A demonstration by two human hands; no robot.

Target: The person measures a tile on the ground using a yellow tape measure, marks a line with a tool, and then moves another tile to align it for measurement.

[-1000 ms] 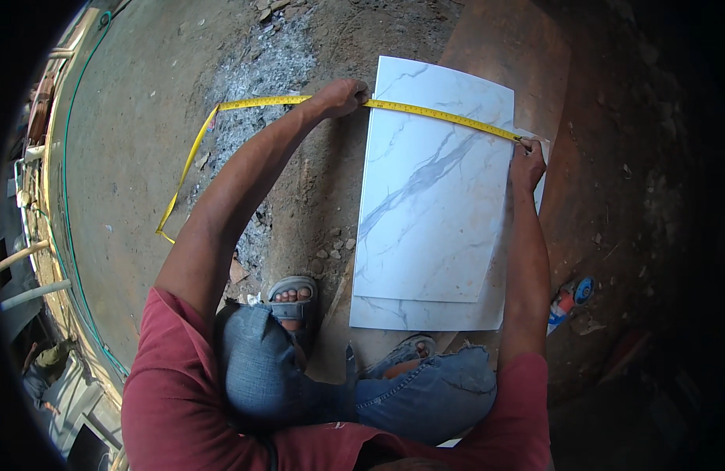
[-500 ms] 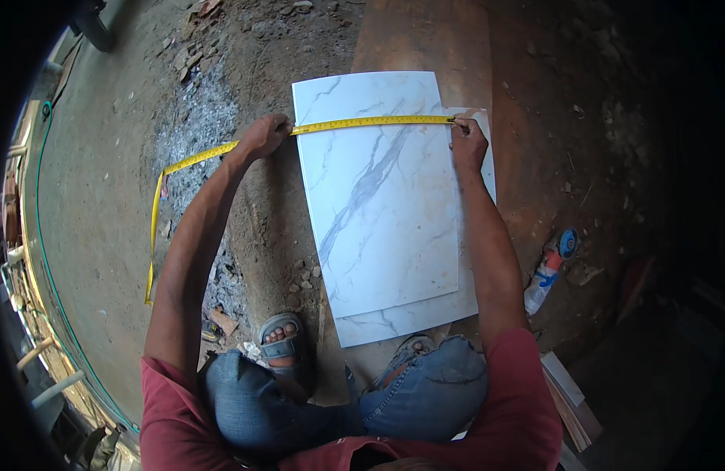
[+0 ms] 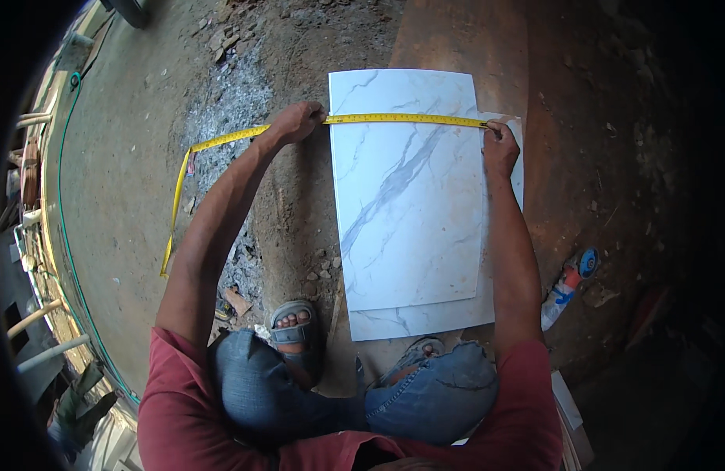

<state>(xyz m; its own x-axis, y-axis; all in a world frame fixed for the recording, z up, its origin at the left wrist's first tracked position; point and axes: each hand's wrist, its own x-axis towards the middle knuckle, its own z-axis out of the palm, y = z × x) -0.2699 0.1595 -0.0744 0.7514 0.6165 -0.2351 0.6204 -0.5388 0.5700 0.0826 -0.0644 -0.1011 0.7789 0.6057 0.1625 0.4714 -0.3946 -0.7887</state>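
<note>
A yellow tape measure [image 3: 409, 118] stretches across the upper part of a white marble-patterned tile [image 3: 425, 228]. My left hand [image 3: 298, 122] grips the tape just off the tile's left edge. Past that hand, the loose tape runs left, bends sharply and drops toward the ground. At the tile's right edge, my right hand [image 3: 500, 147] pinches the tape's end. A second tile [image 3: 425, 319] of the same look lies underneath, showing along the near and right sides.
An angle grinder [image 3: 569, 286] with a blue disc lies on the dirt at the right. Rubble [image 3: 323, 265] and grey ash [image 3: 233, 102] are scattered left of the tiles. A green hose [image 3: 70, 235] runs along the far left. Cut tile pieces [image 3: 568, 408] stand at lower right.
The view has shifted, so the tiles, tape and grinder appear farther right. Both hands keep their hold on the tape, which stays stretched across the tile.
</note>
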